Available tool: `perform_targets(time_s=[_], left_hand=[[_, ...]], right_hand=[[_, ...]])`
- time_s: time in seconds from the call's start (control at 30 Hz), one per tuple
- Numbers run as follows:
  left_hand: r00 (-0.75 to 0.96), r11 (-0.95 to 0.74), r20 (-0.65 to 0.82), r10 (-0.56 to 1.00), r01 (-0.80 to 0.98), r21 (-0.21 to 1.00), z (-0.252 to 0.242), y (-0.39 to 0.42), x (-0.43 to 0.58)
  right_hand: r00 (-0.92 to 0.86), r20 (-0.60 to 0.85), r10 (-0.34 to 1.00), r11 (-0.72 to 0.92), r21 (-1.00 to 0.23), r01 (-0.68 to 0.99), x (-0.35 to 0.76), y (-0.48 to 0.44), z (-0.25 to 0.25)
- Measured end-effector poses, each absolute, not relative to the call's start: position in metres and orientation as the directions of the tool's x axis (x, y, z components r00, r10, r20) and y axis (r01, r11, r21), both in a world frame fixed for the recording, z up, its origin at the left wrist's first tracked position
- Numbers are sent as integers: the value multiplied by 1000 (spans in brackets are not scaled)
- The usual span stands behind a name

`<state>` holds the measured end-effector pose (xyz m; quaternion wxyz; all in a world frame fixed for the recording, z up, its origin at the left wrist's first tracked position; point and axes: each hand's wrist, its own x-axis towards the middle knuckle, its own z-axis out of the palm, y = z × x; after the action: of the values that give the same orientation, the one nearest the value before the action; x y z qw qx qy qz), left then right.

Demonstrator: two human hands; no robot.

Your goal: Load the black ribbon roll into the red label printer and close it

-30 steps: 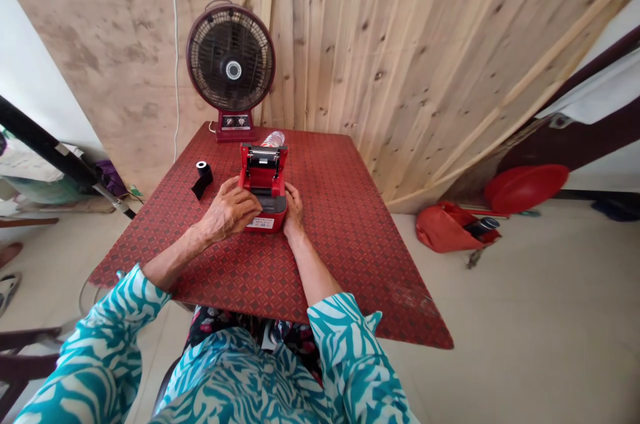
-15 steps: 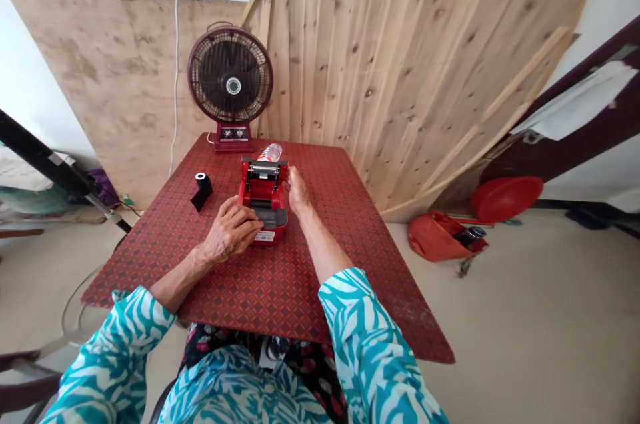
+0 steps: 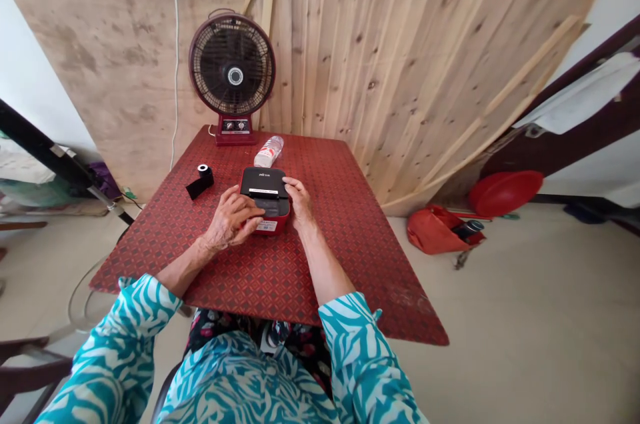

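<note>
A small red and black printer-like device [image 3: 263,182] sits on the patterned red table [image 3: 350,264], its black lid down. My left hand [image 3: 233,217] rests at the device's left front, fingers apart and fingertips on its dark front part. At the right side, my right hand [image 3: 299,203] touches the lid's edge, with thumb and fingers apart. Behind the device lies a clear plastic bottle [image 3: 269,152] with a red and white label. To the left, a black ribbon roll [image 3: 205,174] with a white core stands partly unrolled.
A dark red fan [image 3: 235,77] stands at the table's back left. Wooden boards [image 3: 380,64] lean against the wall behind. On the floor at the right are an orange bag [image 3: 431,231] and a red basin [image 3: 505,192].
The device's lid has swung down from raised to closed. My right hand has moved from beside the raised lid onto its right edge. The view has shifted slightly.
</note>
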<state>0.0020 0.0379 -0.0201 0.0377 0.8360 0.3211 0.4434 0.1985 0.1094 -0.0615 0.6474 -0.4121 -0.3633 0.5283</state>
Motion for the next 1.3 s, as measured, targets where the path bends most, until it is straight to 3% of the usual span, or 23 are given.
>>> perform_targets(time_s=[0.07, 0.13, 0.23, 0.3, 0.4, 0.7, 0.97, 1.3], left_hand=[[166, -670, 683, 712, 452, 589, -20, 45, 4], [-96, -476, 519, 850, 284, 832, -21, 57, 7], [-203, -165, 152, 967, -50, 985, -26, 77, 12], [-149, 0, -31, 988, -207, 978, -29, 86, 15], [-88, 86, -122, 989, -332, 939, -31, 91, 16], [1, 68, -71, 997, -306, 950, -33, 94, 11], [44, 47, -32, 999, -401, 915, -45, 83, 10], [193, 23, 46, 980, -336, 941, -49, 86, -7]], right_hand=[[189, 16, 982, 90, -917, -388, 198, 110, -61], [194, 11, 981, 86, -920, -382, 198, 110, -61], [198, 21, 980, 95, -924, -371, 198, 110, -62], [206, 29, 978, 104, -926, -362, 198, 110, -63], [206, 49, 977, 121, -928, -353, 197, 110, -65], [187, 135, 973, 194, -917, -347, 199, 109, -69], [246, 82, 966, 168, -921, -352, 191, 106, -75], [306, 45, 951, 144, -940, -309, 185, 105, -99]])
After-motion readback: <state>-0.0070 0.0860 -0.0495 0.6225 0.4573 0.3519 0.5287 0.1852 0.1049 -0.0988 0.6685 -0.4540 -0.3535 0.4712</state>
